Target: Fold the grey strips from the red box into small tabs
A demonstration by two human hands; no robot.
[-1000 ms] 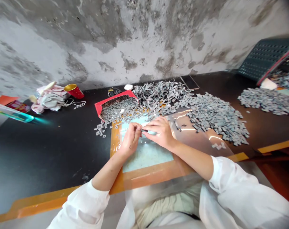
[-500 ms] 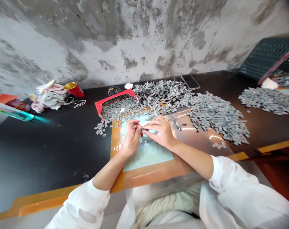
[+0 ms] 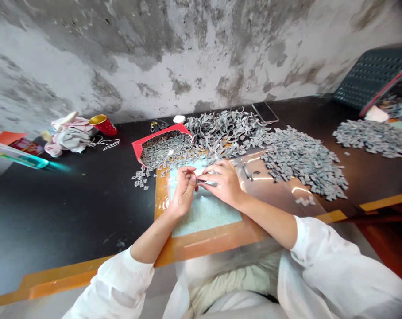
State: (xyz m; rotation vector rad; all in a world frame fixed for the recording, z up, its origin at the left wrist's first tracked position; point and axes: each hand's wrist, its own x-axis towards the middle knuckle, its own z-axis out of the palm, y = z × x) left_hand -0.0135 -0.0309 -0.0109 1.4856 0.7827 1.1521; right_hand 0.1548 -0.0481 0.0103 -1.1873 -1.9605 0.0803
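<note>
The step in hand looks like close two-handed finger work on one small dark-grey strip-like piece (image 3: 200, 180), done over a pale blue-green rectangular sheet (image 3: 207, 217) under clear plastic. From the left, a red paper cup with a gold inside (image 3: 110, 129) stands well apart from the work. Nearer, an open carton with a red cardboard rim (image 3: 157, 135) lies with tiny grey clip-shaped bits (image 3: 166, 148) filling it and spilling out in front.

The left hand (image 3: 182, 193) comes next, its fingers curled and its thumb closed narrowly on the piece's left end. The piece sits right at the fingertips, between the two hands (both reach well forward of the white sleeves). It is mostly covered and very small, so I cannot fairly tell whether it is one part or two joined. The right hand (image 3: 225, 184) pinches the other end between thumb and forefinger, its remaining fingers arched above.

Beyond the right hand lies a tangled heap of long grey strips (image 3: 226, 128), and farther right a broad heap of short flat grey pieces (image 3: 303, 159). The next move, I judge, calls for steady fingertip pressure, with both pinches kept aligned.
</note>
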